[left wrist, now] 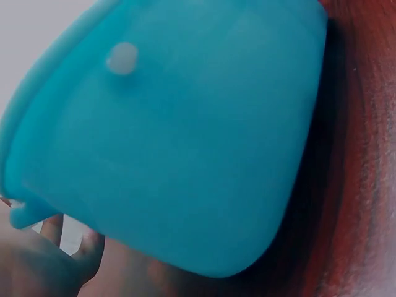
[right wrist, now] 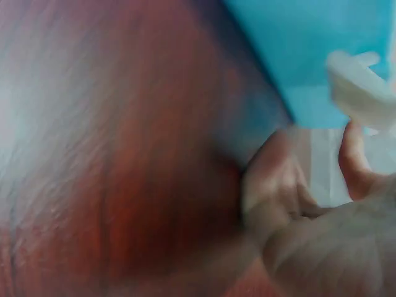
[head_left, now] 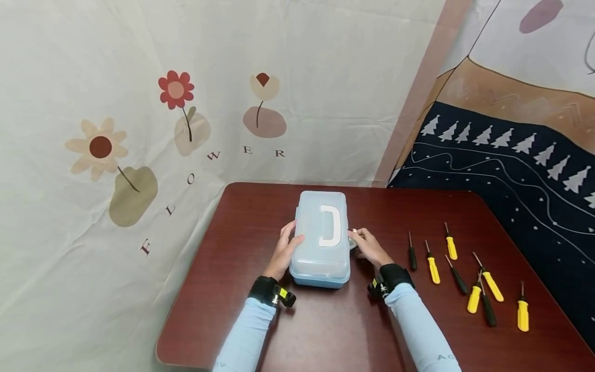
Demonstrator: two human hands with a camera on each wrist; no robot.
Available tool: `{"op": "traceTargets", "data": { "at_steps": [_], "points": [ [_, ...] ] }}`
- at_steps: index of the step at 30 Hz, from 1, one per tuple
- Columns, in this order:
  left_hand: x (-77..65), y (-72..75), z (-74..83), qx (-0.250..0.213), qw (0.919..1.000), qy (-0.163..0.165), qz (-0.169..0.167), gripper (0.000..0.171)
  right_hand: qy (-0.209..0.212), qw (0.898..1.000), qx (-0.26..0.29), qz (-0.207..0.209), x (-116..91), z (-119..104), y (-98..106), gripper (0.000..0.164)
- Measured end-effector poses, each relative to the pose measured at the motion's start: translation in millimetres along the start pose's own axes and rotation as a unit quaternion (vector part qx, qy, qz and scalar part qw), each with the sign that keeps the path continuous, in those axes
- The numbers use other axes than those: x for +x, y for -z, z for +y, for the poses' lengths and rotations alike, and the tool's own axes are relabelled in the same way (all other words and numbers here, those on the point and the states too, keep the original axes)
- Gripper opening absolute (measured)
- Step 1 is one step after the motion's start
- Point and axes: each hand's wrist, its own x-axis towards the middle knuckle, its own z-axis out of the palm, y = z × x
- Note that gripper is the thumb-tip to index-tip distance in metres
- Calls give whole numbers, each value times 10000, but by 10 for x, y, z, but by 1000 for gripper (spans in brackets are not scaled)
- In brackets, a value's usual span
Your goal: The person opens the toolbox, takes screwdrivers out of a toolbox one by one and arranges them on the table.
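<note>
A light blue plastic toolbox (head_left: 309,258) with a cloudy lid and a white carry handle (head_left: 337,226) stands at the middle of the table. My left hand (head_left: 281,252) grips its left side, thumb over the lid's edge and fingers along the wall. In the left wrist view the blue end wall of the toolbox (left wrist: 179,136) fills most of the picture. On the other side, my right hand (head_left: 370,248) holds the white latch (right wrist: 359,90), which sticks out from the wall. The right thumb touches the latch from below, while the other fingers reach beside the box.
Several screwdrivers lie scattered on the right of the dark red table (head_left: 218,310). Some have yellow handles, such as this screwdriver (head_left: 522,314), and others black, like this screwdriver (head_left: 412,257). A printed cloth (head_left: 325,93) hangs behind the table's far edge.
</note>
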Motion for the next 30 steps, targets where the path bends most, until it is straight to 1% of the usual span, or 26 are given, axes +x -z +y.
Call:
{"op": "traceTargets", "data": {
  "at_steps": [2,4,6,9,11,14,16,19,23,24,27,30],
  "points": [
    [8,-6,-5,-85,10000,-7,-14,57,-114,9996,254,-17,-25,-34,14,54],
    [16,-6,-4,-139,9999,-15,-18,57,-197,9990,389,-52,-44,-74,19,52],
    [14,-1,18,-173,9998,-23,-33,58,-323,9977,601,-54,-56,-117,23,49],
    [-34,1,109,-184,9998,-13,-84,59,-443,9954,851,-65,-59,-164,40,44],
    [-74,-1,178,-149,9998,-10,-135,59,-549,9940,939,-89,-66,-190,62,44],
    [-127,-13,254,-90,9998,-22,-166,59,-668,9933,937,-134,-97,-229,109,46],
    [-137,-16,259,-72,9998,-27,-167,59,-724,9932,909,-97,-123,-262,139,46],
    [-143,-12,263,-107,9998,-31,-152,59,-681,9955,655,-20,-159,-319,179,45],
    [-130,1,269,-149,9997,-52,-179,60,-443,9988,197,74,-173,-371,204,49],
    [-125,3,269,-147,9997,-55,-203,61,-432,9989,169,119,-171,-374,204,49],
    [-124,4,275,-115,9996,-55,-247,61,-337,9989,227,212,-163,-357,198,48],
    [-136,3,281,-100,9998,-71,-162,61,-251,9983,453,259,-152,-318,168,50]
  ]
}}
